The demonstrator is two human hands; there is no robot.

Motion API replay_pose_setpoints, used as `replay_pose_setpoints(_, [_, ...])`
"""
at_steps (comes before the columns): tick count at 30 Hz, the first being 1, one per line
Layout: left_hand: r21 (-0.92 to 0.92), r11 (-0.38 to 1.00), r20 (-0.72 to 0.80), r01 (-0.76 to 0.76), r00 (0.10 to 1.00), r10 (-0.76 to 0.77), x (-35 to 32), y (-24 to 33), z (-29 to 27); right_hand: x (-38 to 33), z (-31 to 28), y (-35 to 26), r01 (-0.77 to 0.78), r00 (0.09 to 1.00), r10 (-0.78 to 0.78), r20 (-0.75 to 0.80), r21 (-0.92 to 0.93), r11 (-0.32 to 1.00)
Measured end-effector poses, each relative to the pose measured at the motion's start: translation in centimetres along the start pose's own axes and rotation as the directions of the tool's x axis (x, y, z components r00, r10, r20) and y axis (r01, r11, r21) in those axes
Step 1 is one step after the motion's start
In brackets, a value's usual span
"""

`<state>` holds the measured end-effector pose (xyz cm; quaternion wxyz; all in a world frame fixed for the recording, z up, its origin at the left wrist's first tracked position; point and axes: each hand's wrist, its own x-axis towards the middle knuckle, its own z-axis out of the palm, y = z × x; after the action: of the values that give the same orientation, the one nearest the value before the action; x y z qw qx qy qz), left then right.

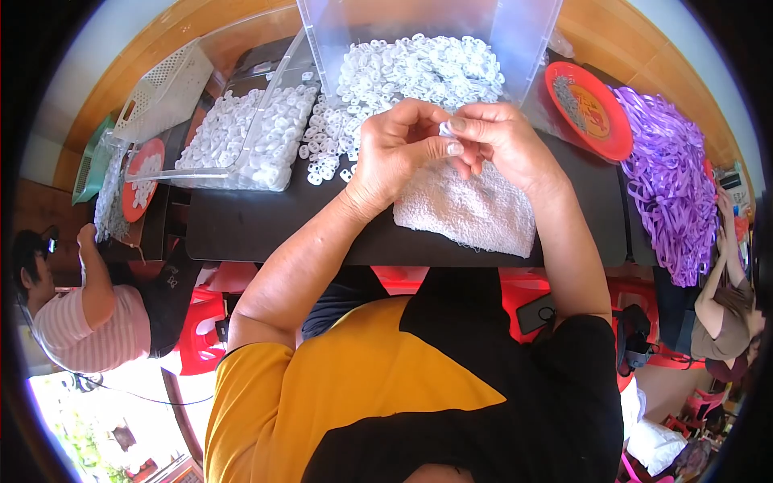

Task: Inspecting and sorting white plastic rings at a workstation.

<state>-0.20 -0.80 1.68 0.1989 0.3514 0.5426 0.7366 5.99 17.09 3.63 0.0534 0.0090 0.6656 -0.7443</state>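
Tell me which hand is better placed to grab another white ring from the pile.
Probably the left hand: it is closest to the loose white rings on the table, while the right hand pinches a small white piece.

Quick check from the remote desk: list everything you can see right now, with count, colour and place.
small plastic piece: one, white, pinched between both hands
towel: one, white, on the table under the hands
clear bins: two, holding heaps of white pieces, table's far side
loose white pieces: many, spilled between the bins
red plates: two, far right and far left
purple straps: a heap, right
table: one, black
co-workers: two, left and right edges
left hand: one, holding the piece
right hand: one, holding the piece
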Motion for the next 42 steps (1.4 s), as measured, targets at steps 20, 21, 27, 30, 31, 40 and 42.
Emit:
replay_pose_setpoints(20, [0.118,0.990,-0.064,-0.071,0.995,0.079,-0.5,-0.5,0.0,0.2,1.0,1.3,0.023,0.998,-0.034,0.048,0.216,0.976])
replay_pose_setpoints(21, [0.118,0.991,-0.065,-0.071,0.995,0.079,-0.4,-0.6,-0.1,0.2,1.0,1.4,0.032,0.997,-0.045,0.056,0.218,0.975])
replay_pose_setpoints(27, [0.075,0.988,-0.063,-0.133,0.988,0.138,0.0,-0.8,0.1,0.2,1.0,1.1,0.051,0.997,-0.061,0.042,0.208,0.977])
replay_pose_setpoints(30, [-0.174,0.984,-0.065,-0.046,0.997,0.035,-0.2,-0.2,0.7,0.2,0.8,0.9,0.051,0.998,-0.055,0.017,0.191,0.980])
replay_pose_setpoints(31, [-0.098,0.991,-0.058,-0.086,0.995,0.080,-0.3,-0.2,0.7,0.2,0.7,0.9,0.054,0.998,-0.058,0.014,0.197,0.979])
replay_pose_setpoints(40, [-0.019,0.992,-0.027,-0.123,0.992,0.122,-0.6,-0.6,0.2,0.1,0.8,1.2,0.051,0.991,-0.074,0.114,0.196,0.979])
replay_pose_setpoints(42, [0.038,0.989,-0.023,-0.146,0.989,0.146,-0.5,-0.8,0.0,0.1,0.9,1.3,0.050,0.991,-0.073,0.110,0.202,0.978])
